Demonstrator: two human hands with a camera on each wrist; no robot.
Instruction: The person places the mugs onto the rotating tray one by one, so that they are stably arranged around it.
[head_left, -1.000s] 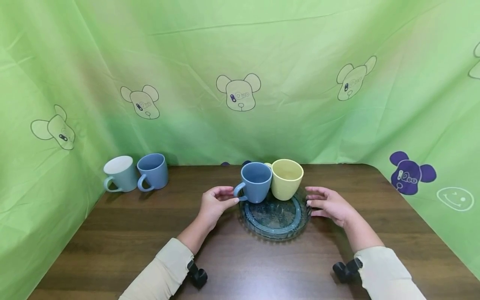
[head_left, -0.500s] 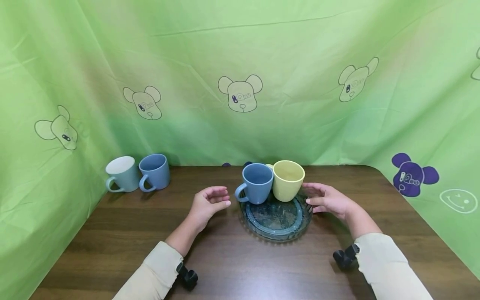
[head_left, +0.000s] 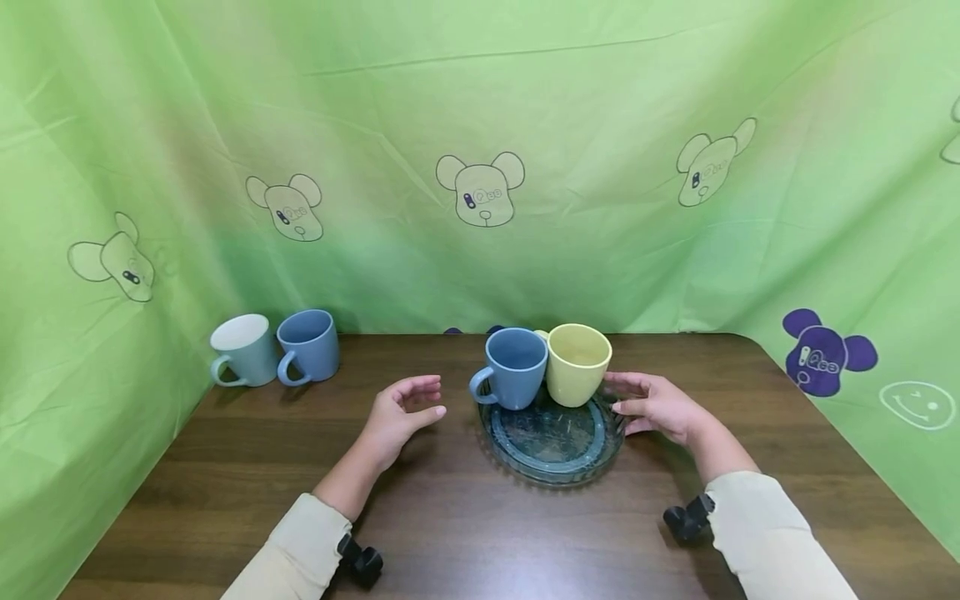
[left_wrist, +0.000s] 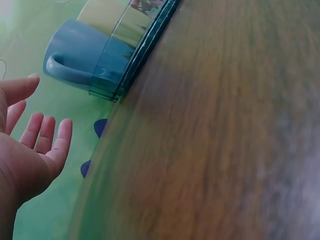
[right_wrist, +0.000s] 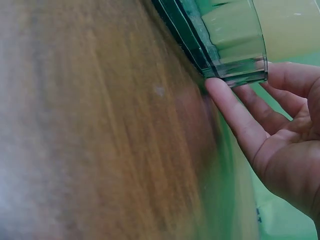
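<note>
A round clear glass dish with a fluted rim sits on the table, holding a blue mug and a yellow mug side by side at its far part. To the left of the dish, my left hand is apart from everything, palm facing inward and fingers loosely bent; the left wrist view shows that hand with nothing in it. My right hand touches the dish's right side with relaxed fingers. In the right wrist view, one fingertip meets the glass near its base.
At the table's back left stand a light teal mug with a white inside and another blue mug. A green printed cloth hangs behind the wooden table and along its sides.
My left hand has let go of the dish's left side and drawn away to the left. My right hand remains at the dish's right side. Dish and mugs stay in place.
</note>
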